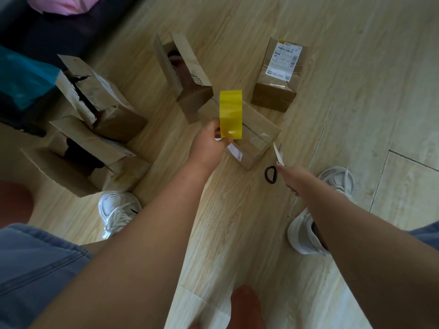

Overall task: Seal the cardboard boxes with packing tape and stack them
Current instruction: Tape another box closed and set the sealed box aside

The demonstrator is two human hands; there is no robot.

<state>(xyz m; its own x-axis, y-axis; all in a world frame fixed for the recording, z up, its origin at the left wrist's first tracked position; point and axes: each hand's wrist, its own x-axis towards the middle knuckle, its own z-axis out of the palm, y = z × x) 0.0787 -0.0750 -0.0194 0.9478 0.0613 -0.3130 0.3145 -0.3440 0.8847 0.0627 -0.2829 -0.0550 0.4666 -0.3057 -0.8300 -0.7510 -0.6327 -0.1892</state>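
tape roll (230, 114) sits pinched in the left hand (209, 144) above a closed box (260, 135), seemingly ready to seal it, while the right hand (292, 177) grips scissors (278, 155) for cutting.

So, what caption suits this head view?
Left hand holds yellow tape, right hand holds scissors, above cardboard boxes on the floor.

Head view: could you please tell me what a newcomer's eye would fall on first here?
The bright yellow packing tape roll, gripped in the left hand at the centre, stands out first. Right of it, the right hand holds black-handled scissors. Open cardboard boxes stand on the floor at left.
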